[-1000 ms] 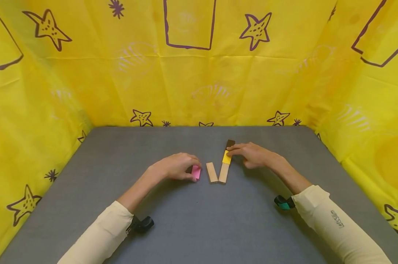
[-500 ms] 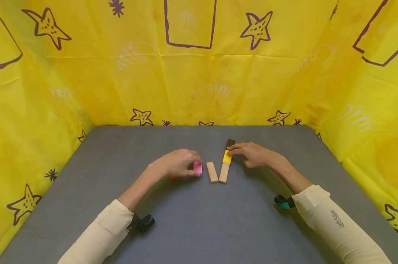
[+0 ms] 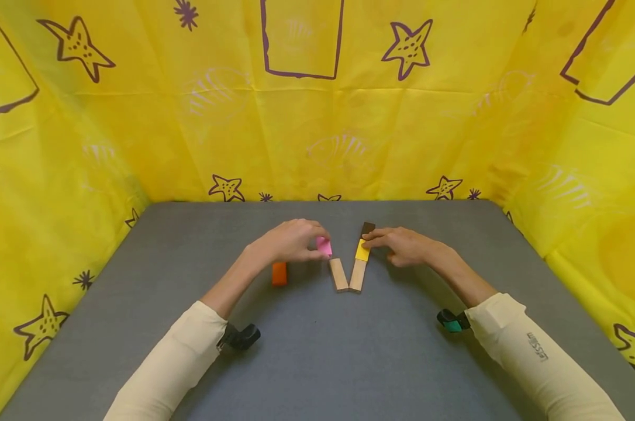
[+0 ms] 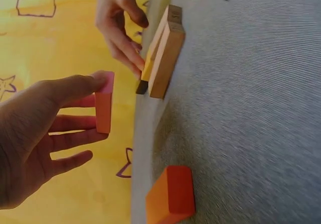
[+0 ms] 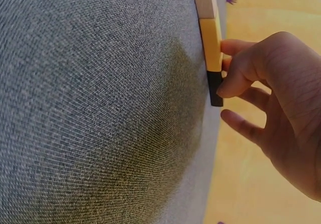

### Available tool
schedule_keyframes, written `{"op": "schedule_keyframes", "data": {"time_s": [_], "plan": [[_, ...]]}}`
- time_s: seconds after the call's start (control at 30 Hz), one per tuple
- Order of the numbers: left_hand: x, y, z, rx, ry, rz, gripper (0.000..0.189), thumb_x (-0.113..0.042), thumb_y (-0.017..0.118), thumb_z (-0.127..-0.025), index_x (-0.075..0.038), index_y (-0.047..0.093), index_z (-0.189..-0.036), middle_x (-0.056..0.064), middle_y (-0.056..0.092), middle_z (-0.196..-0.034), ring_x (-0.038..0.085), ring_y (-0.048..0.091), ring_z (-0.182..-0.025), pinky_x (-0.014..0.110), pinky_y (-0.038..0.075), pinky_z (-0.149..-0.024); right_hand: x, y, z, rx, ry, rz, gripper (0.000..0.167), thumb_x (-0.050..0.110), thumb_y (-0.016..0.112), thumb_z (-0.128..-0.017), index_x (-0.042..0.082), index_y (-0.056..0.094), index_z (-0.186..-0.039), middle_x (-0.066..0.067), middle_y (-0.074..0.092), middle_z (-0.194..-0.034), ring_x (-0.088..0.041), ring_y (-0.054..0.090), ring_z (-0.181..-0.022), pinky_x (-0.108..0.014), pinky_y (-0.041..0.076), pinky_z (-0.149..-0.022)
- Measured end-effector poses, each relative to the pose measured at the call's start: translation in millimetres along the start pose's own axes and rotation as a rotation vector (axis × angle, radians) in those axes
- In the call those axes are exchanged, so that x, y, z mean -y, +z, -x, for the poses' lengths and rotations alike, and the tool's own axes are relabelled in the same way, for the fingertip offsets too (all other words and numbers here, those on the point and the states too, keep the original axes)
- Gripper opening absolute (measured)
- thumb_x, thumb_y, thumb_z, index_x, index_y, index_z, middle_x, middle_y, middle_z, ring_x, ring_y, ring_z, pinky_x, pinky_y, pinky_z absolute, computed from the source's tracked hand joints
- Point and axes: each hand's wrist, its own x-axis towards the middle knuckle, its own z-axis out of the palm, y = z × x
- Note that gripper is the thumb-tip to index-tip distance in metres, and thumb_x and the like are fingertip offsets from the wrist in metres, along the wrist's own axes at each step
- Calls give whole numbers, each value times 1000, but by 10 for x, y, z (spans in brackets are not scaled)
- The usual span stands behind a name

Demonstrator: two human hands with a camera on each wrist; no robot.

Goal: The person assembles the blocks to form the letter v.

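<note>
My left hand (image 3: 294,241) pinches a small pink block (image 3: 324,246) between thumb and fingers. In the left wrist view the pink block (image 4: 104,103) hangs above the table. It is just beyond the far end of the left plain wooden block (image 3: 338,275). A second plain wooden block (image 3: 357,275) meets that one at the near end, forming a V. A yellow block (image 3: 362,250) continues the right arm of the V, with a black block (image 3: 368,228) beyond it. Fingertips of my right hand (image 3: 404,245) rest on the yellow and black blocks.
An orange block (image 3: 279,273) lies on the grey table (image 3: 317,351), left of the V and near my left wrist. Yellow patterned cloth (image 3: 307,140) hangs along the back and both sides of the table.
My left hand has lifted the pink block and carried it away from me and to the right. The orange block, hidden before, has come into view. My right hand has stayed put.
</note>
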Motion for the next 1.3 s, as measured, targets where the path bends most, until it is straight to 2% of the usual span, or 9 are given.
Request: {"op": "schedule_keyframes", "data": {"time_s": [0.17,0.33,0.5,0.57,0.8,1.17,1.3], "plan": [[69,45,-146,-6,-56,27,46,-42,74,-97,-11,73,-130,8,74,-131,27,69,-116,42,59,-101,8,-17,12,-3,1,8,62,-11,56,-85,7,64,-144,-16,58,-154,-42,54,-142,-59,49,-114],[181,179,-266,-8,-90,40,46,-44,73,-97,-12,73,-131,7,73,-131,24,67,-115,41,58,-100,27,-29,7,1,4,14,61,-11,57,-85,6,63,-144,-15,58,-154,-42,53,-144,-59,47,-115],[267,318,-336,26,-123,59,47,-43,72,-98,-11,72,-132,8,73,-129,24,65,-110,40,57,-96,32,-29,-5,9,14,2,61,-11,56,-86,6,63,-145,-15,57,-156,-42,51,-145,-59,46,-116],[283,360,-349,37,-125,71,48,-44,71,-98,-11,71,-133,9,72,-130,24,65,-110,40,57,-96,31,-30,-6,12,17,-3,61,-11,56,-86,6,62,-145,-15,56,-156,-42,51,-146,-59,46,-116],[304,398,-340,46,-110,100,44,-35,66,-103,-11,67,-140,10,69,-137,26,64,-123,43,53,-112,44,-27,-5,15,36,-5,60,-10,56,-87,7,63,-145,-15,57,-156,-43,51,-145,-60,45,-117],[284,387,-359,92,-62,96,40,-30,68,-103,-9,69,-137,12,69,-140,28,63,-130,45,50,-116,29,-9,-4,21,48,-13,60,-8,57,-87,8,63,-145,-14,56,-157,-43,51,-146,-61,43,-118],[260,384,-348,97,-81,98,41,-30,68,-103,-10,69,-138,11,68,-141,27,63,-130,44,50,-116,29,-6,-4,17,38,-14,61,-9,56,-87,8,63,-145,-14,55,-157,-42,51,-146,-60,45,-117]]}}
